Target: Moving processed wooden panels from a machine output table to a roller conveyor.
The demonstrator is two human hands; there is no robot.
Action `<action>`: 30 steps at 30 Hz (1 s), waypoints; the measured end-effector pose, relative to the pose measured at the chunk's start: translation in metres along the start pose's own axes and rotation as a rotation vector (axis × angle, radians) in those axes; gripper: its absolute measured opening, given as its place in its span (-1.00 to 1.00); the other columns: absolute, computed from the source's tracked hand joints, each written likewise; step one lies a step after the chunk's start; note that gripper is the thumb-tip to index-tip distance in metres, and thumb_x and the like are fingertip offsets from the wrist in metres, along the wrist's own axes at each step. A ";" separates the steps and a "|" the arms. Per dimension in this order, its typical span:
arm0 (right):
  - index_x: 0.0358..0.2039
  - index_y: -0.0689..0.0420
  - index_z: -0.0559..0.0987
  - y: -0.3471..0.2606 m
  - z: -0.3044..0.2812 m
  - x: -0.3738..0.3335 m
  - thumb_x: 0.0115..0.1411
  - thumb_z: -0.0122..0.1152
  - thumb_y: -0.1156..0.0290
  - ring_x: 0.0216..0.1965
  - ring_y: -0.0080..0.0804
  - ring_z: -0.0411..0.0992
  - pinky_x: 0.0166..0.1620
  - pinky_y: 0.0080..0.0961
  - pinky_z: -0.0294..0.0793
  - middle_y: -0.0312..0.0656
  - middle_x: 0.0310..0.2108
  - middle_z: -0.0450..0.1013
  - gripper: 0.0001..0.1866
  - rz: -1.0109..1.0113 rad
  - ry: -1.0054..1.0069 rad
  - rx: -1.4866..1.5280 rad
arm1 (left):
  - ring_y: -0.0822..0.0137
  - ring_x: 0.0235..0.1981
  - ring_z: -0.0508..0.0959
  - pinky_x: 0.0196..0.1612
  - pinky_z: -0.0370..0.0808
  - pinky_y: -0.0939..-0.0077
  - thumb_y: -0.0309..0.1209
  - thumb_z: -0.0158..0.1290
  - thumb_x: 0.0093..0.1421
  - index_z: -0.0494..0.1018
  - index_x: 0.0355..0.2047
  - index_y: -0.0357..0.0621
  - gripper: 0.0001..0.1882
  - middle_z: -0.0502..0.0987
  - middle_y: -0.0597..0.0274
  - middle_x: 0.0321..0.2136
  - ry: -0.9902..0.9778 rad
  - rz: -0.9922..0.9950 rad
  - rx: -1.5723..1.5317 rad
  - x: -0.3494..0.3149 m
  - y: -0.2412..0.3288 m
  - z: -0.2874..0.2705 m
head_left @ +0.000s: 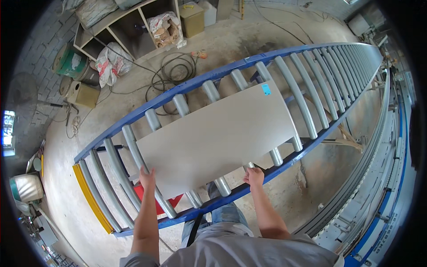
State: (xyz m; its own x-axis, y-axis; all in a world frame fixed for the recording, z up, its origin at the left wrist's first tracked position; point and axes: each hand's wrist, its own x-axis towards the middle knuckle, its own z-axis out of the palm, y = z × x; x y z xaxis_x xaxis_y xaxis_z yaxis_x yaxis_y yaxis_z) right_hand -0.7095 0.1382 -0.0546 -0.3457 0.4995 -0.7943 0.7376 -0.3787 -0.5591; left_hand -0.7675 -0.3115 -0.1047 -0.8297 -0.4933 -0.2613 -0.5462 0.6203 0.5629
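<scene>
A flat, pale grey-beige rectangular panel (218,133) with a small blue label (266,89) near its far right corner lies slantwise across the metal rollers (180,105) of a blue-framed conveyor. At the panel's left end, my left hand (147,178) grips the edge, thumb and fingers on either side of it. My right hand (254,176) is closed, fingers curled, just beside the near long edge, over a roller by the blue rail (280,170). What its fingers hold, if anything, is hidden.
The conveyor stretches far to the right; its left end has a yellow bar (93,198). Something red (160,205) shows below the rollers. Beyond lie a coiled cable (178,71), a shelf unit (129,38) and a green bucket (71,62). Long metal rails (356,191) run at right.
</scene>
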 end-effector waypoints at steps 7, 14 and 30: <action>-0.34 0.20 0.51 0.026 -0.018 -0.071 0.01 0.20 0.42 -0.60 -0.49 0.41 -0.49 -0.52 0.52 -0.22 -0.53 0.43 -0.81 -0.074 -0.192 0.000 | -0.01 0.16 0.24 0.18 0.22 0.27 -0.13 0.17 -0.01 0.46 -0.12 -0.18 -0.50 0.13 -0.20 0.17 -0.748 0.412 0.421 -0.099 0.020 -0.001; -0.26 0.15 0.53 0.050 -0.037 -0.226 0.15 0.17 0.31 -0.47 -0.61 0.40 -0.38 -0.61 0.47 -0.32 -0.43 0.46 -0.79 -0.340 -0.366 0.021 | -0.04 0.05 0.34 0.09 0.30 0.22 -0.14 0.07 0.08 0.47 -0.14 -0.20 -0.56 0.37 -0.12 -0.01 -0.877 0.745 0.509 -0.100 -0.032 0.014; -0.14 0.15 0.53 0.257 -0.271 -0.421 0.15 0.19 0.31 -0.30 -0.62 0.42 -0.19 -0.62 0.45 -0.33 -0.30 0.48 -0.71 -0.536 -0.038 0.605 | 0.13 -0.24 0.57 -0.18 0.47 0.37 -0.13 0.08 0.08 0.51 -0.14 -0.06 -0.61 0.57 0.02 -0.31 -1.482 1.071 0.394 -0.342 -0.003 -0.007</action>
State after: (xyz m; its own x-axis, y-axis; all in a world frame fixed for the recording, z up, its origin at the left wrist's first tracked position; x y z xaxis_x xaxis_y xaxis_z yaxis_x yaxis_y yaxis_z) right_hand -0.2176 0.0415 0.2001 -0.5903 0.7102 -0.3836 0.0283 -0.4567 -0.8892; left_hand -0.4816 -0.1491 -0.0112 -0.0891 0.8796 -0.4673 0.3950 0.4619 0.7941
